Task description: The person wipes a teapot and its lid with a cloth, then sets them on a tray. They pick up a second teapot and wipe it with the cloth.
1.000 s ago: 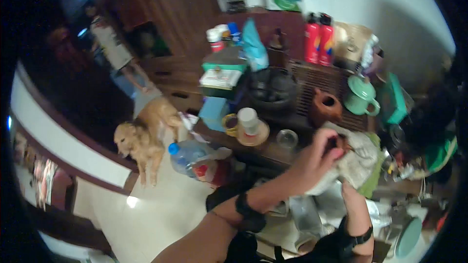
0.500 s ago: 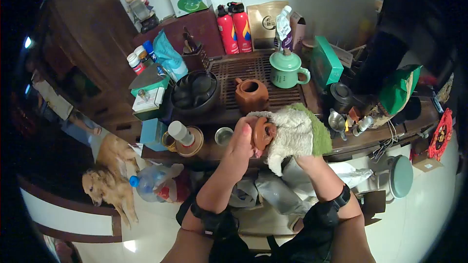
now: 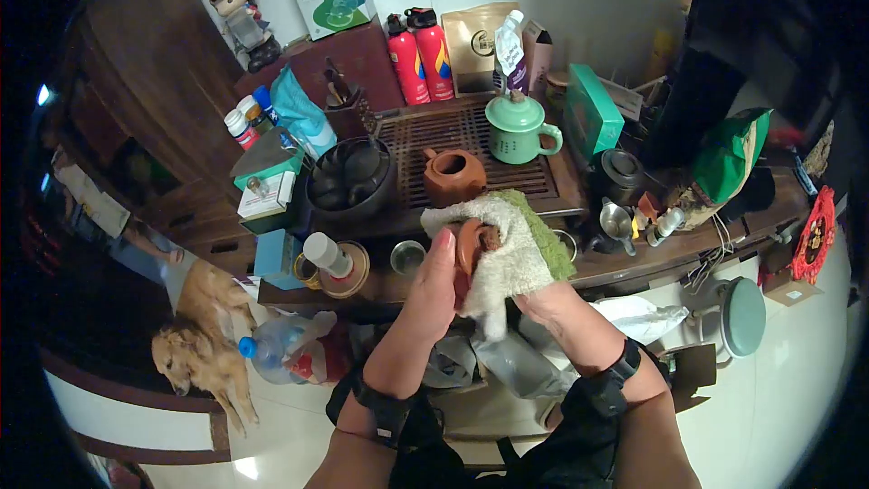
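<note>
In the middle of the view my left hand [image 3: 436, 276] is closed around a reddish-brown clay teapot lid [image 3: 470, 246], held tilted above the front edge of the table. A white and green towel [image 3: 509, 249] drapes over my right hand [image 3: 541, 301], whose fingers are mostly hidden in the cloth. The towel touches the lid on its right side and hangs down in front. Just behind the towel, the clay teapot [image 3: 455, 179] stands uncovered on the slatted tea tray [image 3: 416, 149].
A green lidded mug [image 3: 518, 136] stands on the tray's right. At left are a black bowl of dark cups [image 3: 351, 183], a white-capped jar [image 3: 328, 256] and a metal cup [image 3: 408, 257]. A steel cup with handle [image 3: 617, 223] sits at right. A dog [image 3: 204, 344] lies on the floor.
Both hands have shifted slightly left with the lid and towel. The towel now wraps further around the lid, covering more of its top. A metal cup shows at the towel's right.
</note>
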Available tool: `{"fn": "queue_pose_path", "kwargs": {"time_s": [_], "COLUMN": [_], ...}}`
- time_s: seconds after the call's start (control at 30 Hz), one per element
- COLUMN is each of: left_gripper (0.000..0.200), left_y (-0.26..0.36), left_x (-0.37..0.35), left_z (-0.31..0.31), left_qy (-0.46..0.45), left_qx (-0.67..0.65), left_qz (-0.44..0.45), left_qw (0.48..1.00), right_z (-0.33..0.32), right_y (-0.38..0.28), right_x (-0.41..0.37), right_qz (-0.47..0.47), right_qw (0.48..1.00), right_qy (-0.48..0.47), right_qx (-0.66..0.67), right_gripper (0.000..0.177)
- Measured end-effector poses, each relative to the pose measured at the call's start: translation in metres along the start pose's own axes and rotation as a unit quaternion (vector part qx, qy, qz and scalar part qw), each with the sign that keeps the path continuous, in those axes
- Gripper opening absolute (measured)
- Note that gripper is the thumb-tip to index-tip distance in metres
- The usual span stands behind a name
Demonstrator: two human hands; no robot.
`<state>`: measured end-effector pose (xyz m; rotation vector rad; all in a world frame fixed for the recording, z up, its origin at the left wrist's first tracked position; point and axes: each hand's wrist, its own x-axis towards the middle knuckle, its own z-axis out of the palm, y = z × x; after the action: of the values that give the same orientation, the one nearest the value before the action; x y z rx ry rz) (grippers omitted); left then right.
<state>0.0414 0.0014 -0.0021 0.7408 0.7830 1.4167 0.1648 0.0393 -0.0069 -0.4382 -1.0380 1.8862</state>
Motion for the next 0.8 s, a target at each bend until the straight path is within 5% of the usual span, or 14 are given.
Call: {"fn": "queue_pose_path", "kwargs": {"time_s": [0.1,0.3,0.8], "left_gripper": [0.04,0.048,0.046], "left_y": [-0.007,-0.012,-0.013], "left_x": [0.003,0.001,-0.002], "left_z": [-0.01,-0.01,-0.012], "left_qy": [-0.06,-0.034,-0.026], "left_qx": [0.07,0.085,0.064], "left_qz": [0.056,0.05,0.018], "left_qw": [0.994,0.994,0.997], "right_z": [-0.001,-0.012,-0.032], "right_y": [0.001,0.003,0.012], "right_x": [0.003,0.0,0.005], "right_qz": [0.011,0.072,0.076], "right_qw": [0.996,0.971,0.973], "right_qy": [0.001,-0.045,-0.076], "right_qx": [0.09,0.221,0.204], "right_gripper": [0.04,0.047,0.045]}}
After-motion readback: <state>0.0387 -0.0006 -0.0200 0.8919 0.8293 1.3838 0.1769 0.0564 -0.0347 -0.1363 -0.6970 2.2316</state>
